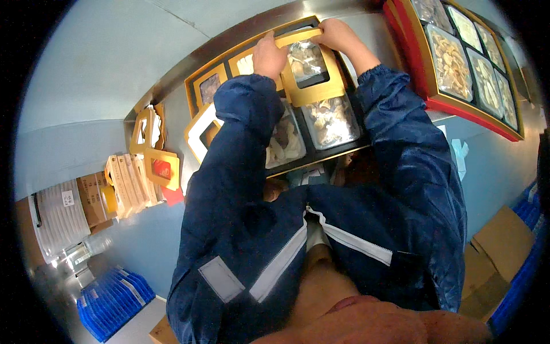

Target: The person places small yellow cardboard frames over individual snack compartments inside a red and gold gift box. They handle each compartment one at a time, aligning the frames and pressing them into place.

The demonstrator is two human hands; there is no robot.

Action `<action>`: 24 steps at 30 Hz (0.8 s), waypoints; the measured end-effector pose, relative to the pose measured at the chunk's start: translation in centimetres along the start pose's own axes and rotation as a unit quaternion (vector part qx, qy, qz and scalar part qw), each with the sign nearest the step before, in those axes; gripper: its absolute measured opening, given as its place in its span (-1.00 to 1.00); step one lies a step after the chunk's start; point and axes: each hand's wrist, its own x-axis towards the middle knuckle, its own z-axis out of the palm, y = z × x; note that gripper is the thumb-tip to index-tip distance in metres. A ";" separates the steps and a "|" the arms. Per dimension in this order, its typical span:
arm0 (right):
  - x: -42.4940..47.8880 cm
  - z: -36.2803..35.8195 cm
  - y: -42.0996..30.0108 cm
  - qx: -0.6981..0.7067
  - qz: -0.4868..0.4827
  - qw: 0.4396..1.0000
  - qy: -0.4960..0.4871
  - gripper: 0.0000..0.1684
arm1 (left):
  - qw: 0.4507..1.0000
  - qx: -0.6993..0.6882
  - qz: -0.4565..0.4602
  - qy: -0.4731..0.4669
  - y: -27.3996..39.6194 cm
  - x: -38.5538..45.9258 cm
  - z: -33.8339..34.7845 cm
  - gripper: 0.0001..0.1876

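Observation:
My right hand (341,38) pinches the upper right corner of a gold card frame (318,95) with a cut-out window. At the frame's upper left edge is my left hand (270,58), its fingertips partly hidden behind the card. Through the window shows a clear pack of dried mushrooms (306,60). Nearer to me the frame overlaps a clear plastic pack of pale dried mushrooms (331,122). These packs sit in a black-lined gift box (318,151) with a gold rim. Another pack (285,137) lies beside my left sleeve. Gold frames cover packs at the box's far left (210,88).
Several stacked red and gold boxes (412,56), the top one holding packs of dried food, stand at the right. Loose gold frames (144,129) lie left, near a row of light brown cartons (129,185) and yellow tape (108,198). Blue packs (116,301) lie lower left.

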 end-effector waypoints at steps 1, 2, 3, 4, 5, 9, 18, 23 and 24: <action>1.1 0.5 0.3 0.003 -0.007 1.000 -0.006 -0.56 | 1.000 -0.027 0.005 -0.004 -0.5 0.7 0.4 -0.42; 2.2 1.1 0.7 -0.011 -0.014 1.000 0.014 -0.53 | 0.998 -0.054 0.011 -0.008 -1.2 1.4 0.7 -0.43; 3.0 1.9 1.2 0.011 -0.038 0.998 0.052 -0.53 | 0.996 -0.082 0.016 -0.014 -1.9 2.1 1.0 -0.43; 3.5 2.7 1.8 0.032 -0.061 0.994 0.090 -0.52 | 0.996 -0.070 0.011 -0.056 -2.5 3.1 1.3 -0.52; 4.2 3.5 2.4 0.053 -0.083 0.987 0.128 -0.51 | 0.995 -0.061 -0.008 -0.075 -3.1 3.9 1.7 -0.54; 7.2 4.9 4.0 0.006 -0.028 0.999 -0.035 -0.50 | 0.991 -0.058 -0.038 -0.113 -5.3 6.3 3.6 -0.59; 7.7 5.2 2.0 -0.054 -0.059 0.997 -0.009 -0.66 | 0.994 -0.066 -0.011 -0.085 -7.0 7.2 4.9 -0.65; 7.3 3.9 -0.3 -0.121 0.000 0.989 -0.087 -0.66 | 1.000 -0.003 0.027 -0.008 -5.7 5.4 4.7 -0.61; 7.7 4.1 -0.4 -0.134 -0.008 0.985 -0.104 -0.67 | 0.999 -0.008 0.021 -0.028 -6.0 5.5 4.4 -0.60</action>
